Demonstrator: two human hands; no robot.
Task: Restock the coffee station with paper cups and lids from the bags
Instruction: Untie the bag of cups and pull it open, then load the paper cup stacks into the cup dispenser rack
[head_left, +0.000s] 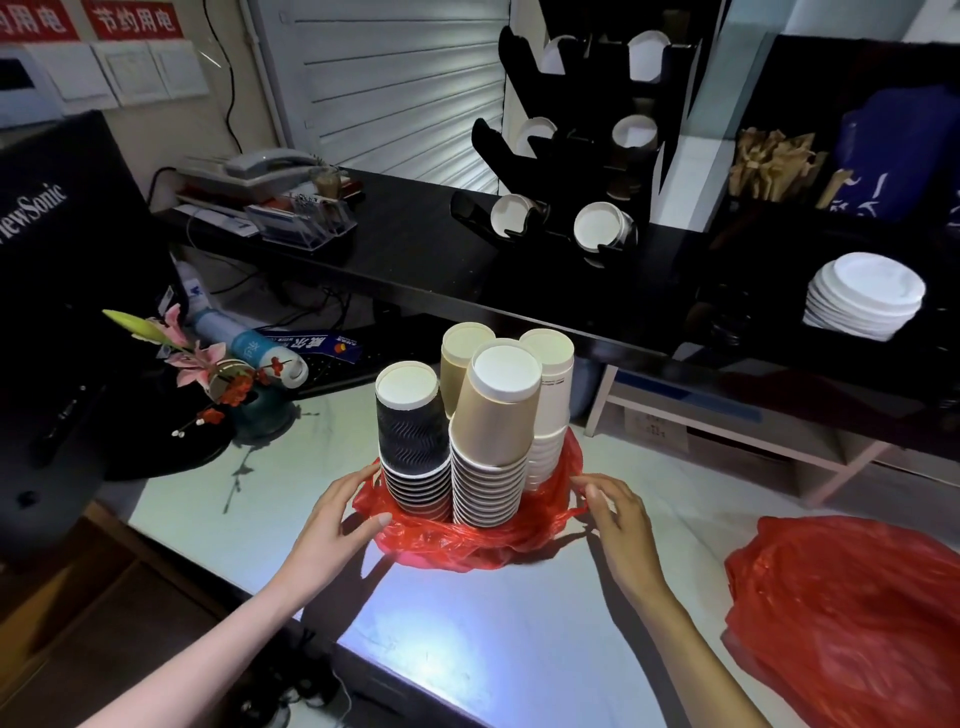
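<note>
Several upside-down stacks of paper cups stand in a red plastic bag (467, 540) pushed down around their bases on the white counter: a black ribbed stack (413, 441), a tan stack (493, 431), a second tan stack (460, 358) behind, and a white stack (551, 410). My left hand (343, 512) pinches the bag's left rim. On the bag's right rim rests my right hand (615, 512), its fingers curled on the plastic. A second red bag (852, 618), still bunched up, lies at the right. The black cup dispenser rack (571, 156) stands on the dark shelf.
A stack of white lids (865, 296) sits in a black holder at the right, with wooden stirrers (769, 166) above. A black monitor (62, 291), a flower vase (249, 400) and a lying bottle (260, 353) crowd the left. A telephone (270, 166) is on the shelf.
</note>
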